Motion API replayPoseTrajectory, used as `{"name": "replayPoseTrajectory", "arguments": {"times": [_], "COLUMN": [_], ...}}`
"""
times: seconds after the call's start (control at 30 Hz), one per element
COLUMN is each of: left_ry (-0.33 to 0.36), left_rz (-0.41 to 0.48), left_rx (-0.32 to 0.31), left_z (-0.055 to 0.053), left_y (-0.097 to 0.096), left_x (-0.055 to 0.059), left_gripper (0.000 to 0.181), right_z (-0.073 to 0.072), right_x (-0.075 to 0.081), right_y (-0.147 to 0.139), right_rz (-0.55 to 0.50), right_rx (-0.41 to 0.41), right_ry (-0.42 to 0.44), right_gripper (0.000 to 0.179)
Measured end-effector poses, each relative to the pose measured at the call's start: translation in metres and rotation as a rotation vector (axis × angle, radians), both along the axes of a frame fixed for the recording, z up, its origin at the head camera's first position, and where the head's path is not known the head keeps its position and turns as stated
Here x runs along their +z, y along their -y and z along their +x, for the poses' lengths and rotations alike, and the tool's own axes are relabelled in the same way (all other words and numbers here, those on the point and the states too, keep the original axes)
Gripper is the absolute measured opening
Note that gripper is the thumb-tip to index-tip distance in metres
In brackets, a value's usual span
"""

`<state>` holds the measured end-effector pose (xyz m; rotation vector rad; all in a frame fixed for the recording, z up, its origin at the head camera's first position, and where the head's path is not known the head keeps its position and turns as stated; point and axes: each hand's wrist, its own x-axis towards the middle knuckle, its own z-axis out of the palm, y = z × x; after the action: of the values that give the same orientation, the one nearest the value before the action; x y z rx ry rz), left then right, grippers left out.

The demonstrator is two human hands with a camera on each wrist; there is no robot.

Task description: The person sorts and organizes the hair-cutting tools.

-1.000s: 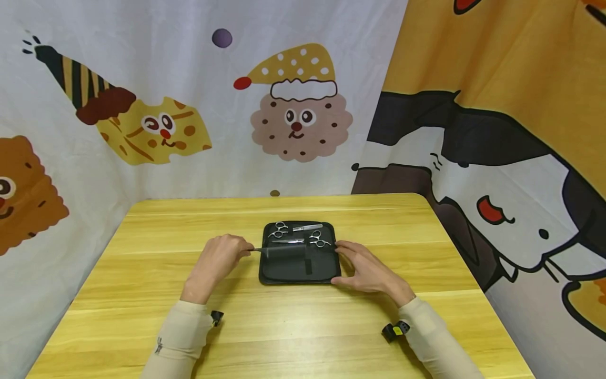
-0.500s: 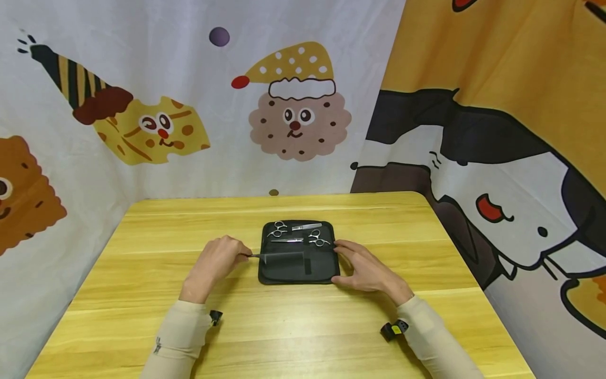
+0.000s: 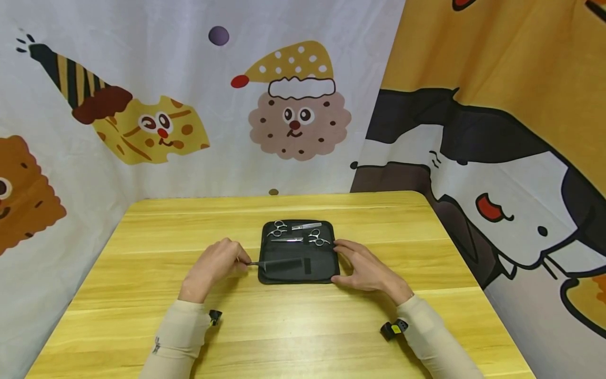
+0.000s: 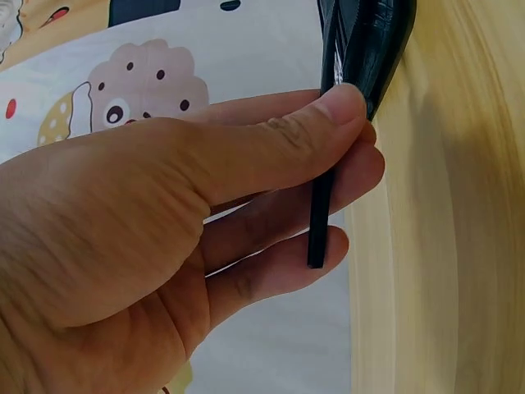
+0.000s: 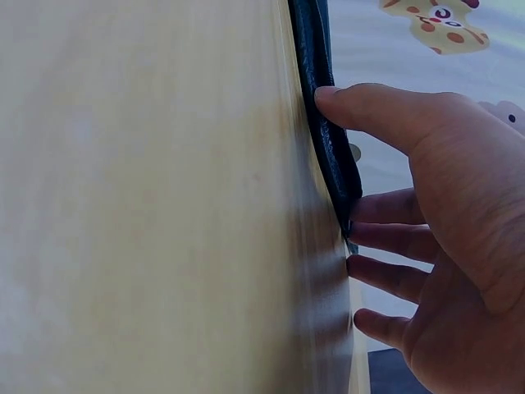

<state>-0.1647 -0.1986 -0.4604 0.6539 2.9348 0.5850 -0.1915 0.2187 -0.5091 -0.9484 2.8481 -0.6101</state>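
A black case [image 3: 284, 278] lies flat and unfolded on the table, with two silver scissors, one upper pair [image 3: 278, 229] and one lower pair [image 3: 318, 239], lying along its far half. Over its near half is a black comb [image 3: 283, 265], its toothed part pointing right. My left hand [image 3: 215, 267] pinches the comb's thin handle between thumb and fingers; in the left wrist view the handle [image 4: 320, 217] sticks out below the thumb. At the case's right edge my right hand [image 3: 371, 267] rests, thumb and fingertips touching the rim [image 5: 332, 156].
The wooden table [image 3: 303, 326] spreads around the case. Behind it and to the right hangs a printed curtain [image 3: 189, 179] with cartoon figures. A dark camera [image 3: 393, 330] is strapped at the right wrist, and another [image 3: 215, 317] at the left.
My left hand has brought the comb nearer to me, from beside the scissors down across the case's near half. The right hand has stayed at the case's edge.
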Motion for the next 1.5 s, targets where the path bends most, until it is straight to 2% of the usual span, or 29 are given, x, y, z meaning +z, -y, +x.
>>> {"name": "replayPoseTrajectory", "arguments": {"times": [0.13,0.27,0.57,0.6,0.8,0.83,1.13,1.37,1.5], "left_ry": [0.059,0.084,0.068,0.052,0.045,0.047,-0.137,-0.254,-0.276], "left_rz": [0.018,0.031,0.066,0.091,0.089,0.064,-0.01,-0.032,-0.043], "left_rx": [-0.012,-0.036,-0.105,-0.135,-0.147,-0.123,-0.073,-0.113,-0.116], "left_z": [-0.001,-0.001,-0.002,-0.008,-0.008,-0.003,-0.003,-0.005,-0.006], "left_y": [-0.001,-0.002,-0.001,0.004,0.002,-0.004,-0.018,-0.03,-0.039], "left_x": [0.001,0.002,0.0,-0.013,-0.014,-0.002,-0.012,-0.023,-0.025], "left_gripper": [0.012,0.009,0.011,0.007,0.007,0.012,0.019,0.013,0.011], "right_z": [0.0,-0.001,0.0,0.001,0.001,0.001,0.001,0.0,0.0], "right_x": [0.001,0.0,0.001,0.001,0.002,0.002,0.002,0.001,0.001], "right_y": [0.0,-0.001,-0.001,-0.001,-0.001,-0.001,0.002,0.002,0.002], "right_rz": [0.001,0.001,-0.002,-0.002,-0.005,-0.004,0.002,0.007,0.007], "right_rx": [-0.005,-0.008,-0.023,-0.024,-0.024,-0.023,-0.035,-0.035,-0.029], "right_ry": [0.008,0.008,0.026,0.026,0.033,0.034,0.049,0.046,0.039], "right_gripper": [0.088,0.088,0.087,0.087,0.088,0.088,0.088,0.089,0.089]}}
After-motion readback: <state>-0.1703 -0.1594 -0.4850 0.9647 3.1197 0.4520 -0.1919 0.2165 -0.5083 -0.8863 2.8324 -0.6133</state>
